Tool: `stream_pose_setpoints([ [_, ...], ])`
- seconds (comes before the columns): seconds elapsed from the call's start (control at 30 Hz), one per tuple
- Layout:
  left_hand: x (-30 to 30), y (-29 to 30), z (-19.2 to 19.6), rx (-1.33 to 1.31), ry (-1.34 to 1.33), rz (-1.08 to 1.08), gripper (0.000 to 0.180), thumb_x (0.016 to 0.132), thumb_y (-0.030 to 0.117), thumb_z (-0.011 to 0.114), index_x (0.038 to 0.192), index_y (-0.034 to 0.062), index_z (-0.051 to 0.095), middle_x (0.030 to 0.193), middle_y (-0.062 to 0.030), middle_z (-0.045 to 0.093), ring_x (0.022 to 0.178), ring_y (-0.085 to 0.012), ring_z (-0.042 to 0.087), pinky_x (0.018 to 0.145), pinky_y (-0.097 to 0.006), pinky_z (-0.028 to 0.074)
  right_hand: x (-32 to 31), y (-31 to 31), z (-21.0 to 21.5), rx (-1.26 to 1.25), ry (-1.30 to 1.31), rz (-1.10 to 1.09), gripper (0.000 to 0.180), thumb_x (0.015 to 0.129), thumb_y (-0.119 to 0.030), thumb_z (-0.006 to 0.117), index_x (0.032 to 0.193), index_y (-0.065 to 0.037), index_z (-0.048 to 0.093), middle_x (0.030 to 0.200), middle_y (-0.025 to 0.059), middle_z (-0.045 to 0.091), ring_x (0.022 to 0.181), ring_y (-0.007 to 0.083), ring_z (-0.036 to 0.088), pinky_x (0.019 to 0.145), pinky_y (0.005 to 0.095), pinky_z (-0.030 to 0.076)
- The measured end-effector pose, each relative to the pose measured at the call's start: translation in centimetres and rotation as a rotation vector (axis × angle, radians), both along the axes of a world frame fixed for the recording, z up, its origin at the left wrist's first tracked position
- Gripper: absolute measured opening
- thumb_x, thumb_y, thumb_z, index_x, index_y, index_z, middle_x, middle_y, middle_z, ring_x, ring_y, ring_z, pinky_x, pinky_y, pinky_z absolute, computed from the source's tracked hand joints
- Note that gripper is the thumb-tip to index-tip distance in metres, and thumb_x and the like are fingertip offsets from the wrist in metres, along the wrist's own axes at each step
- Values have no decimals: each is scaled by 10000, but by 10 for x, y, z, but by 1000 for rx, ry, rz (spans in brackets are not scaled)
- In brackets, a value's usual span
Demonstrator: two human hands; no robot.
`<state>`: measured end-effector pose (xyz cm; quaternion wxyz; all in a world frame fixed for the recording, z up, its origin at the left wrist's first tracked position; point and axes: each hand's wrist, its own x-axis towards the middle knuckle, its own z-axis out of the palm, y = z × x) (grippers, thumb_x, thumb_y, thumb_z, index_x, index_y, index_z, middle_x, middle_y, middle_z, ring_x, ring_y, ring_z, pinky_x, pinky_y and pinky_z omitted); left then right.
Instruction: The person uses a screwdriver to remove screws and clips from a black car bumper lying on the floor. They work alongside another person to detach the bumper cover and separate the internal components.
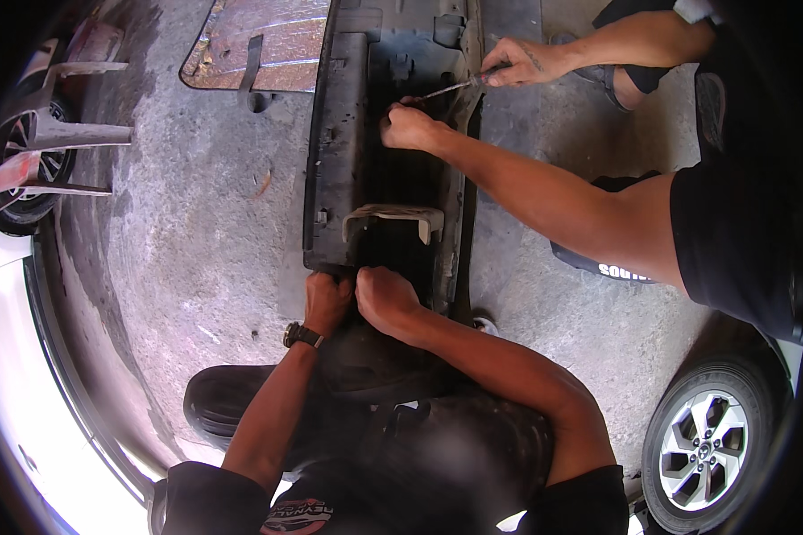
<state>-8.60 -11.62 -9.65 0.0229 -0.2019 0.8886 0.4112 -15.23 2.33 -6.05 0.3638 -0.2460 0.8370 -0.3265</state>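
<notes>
**Both hands on the panel's near edge**

Your left hand [326,301] — wristwatch [302,335] on it — and your right hand [385,299] are both clenched on the near edge of the long black plastic car panel [339,143] lying on the concrete floor [205,223]. At its far right edge, a co-worker's hand [519,62] holds a screwdriver [455,86].

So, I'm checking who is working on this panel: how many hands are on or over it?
4. The person's left hand and right hand grip the near end of the black panel; a co-worker's two hands work at the far end, one holding a thin tool.
</notes>
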Motion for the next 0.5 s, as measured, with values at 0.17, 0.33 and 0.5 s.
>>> stream_pose_setpoints([
  [0.17, 1, 1, -1, -30, -9, -10, 126, 813, 94, 630, 845, -21, 669, 814, -240, 670, 802, -440, 647, 673, -472, 503, 3, 2, -7, -23, 28, -22, 170, 887, -118, 604, 800, 27, 621, 759, 247, 673, 752, 407, 692, 662, 460, 580],
  [0.33, 0, 1, 2, -62, -12, -20, 118, 811, 85, 624, 831, -22, 668, 801, -244, 666, 791, -442, 644, 670, -473, 502, 5, 4, -11, -52, 35, -20, 173, 894, -121, 598, 808, 29, 614, 761, 246, 674, 746, 408, 691, 659, 464, 579],
  [0.5, 1, 1, 1, -69, -15, -7, 125, 812, 84, 626, 831, -34, 664, 788, -255, 658, 782, -455, 635, 664, -479, 494, 4, 4, -11, -57, 8, -24, 174, 891, -121, 603, 810, 32, 612, 762, 252, 672, 745, 409, 693, 657, 464, 582],
])
